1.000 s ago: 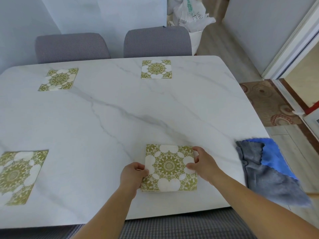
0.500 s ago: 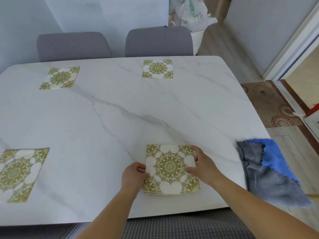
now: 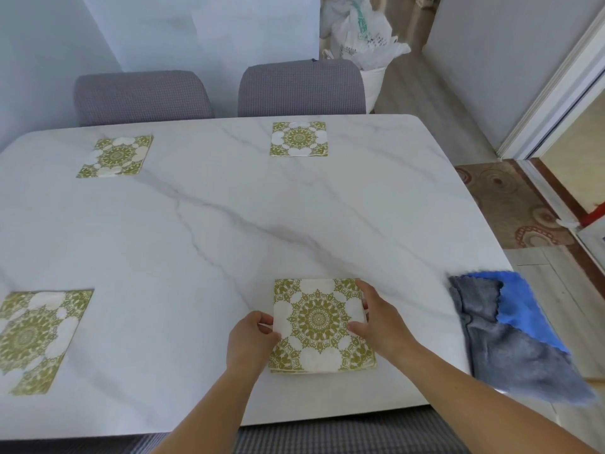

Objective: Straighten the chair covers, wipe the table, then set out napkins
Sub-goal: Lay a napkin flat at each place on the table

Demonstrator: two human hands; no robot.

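I see the napkin stack (image 3: 322,326) lying low in the frame's centre on the marble table (image 3: 212,244). My left hand (image 3: 250,342) pinches its left edge; my right hand (image 3: 381,322) grasps its right edge, thumb on top. A grey-and-blue cloth (image 3: 510,339) drapes the table's lower-right corner.

Both bare forearms are reaching forward from the lower edge of view, converging slightly. The left hand (image 3: 250,339) is lying knuckles up, fingers curled, pinching the left edge of the napkin (image 3: 319,326). The right hand (image 3: 381,324) is gripping the napkin's right edge, thumb pressing on top, fingers wrapping the side.
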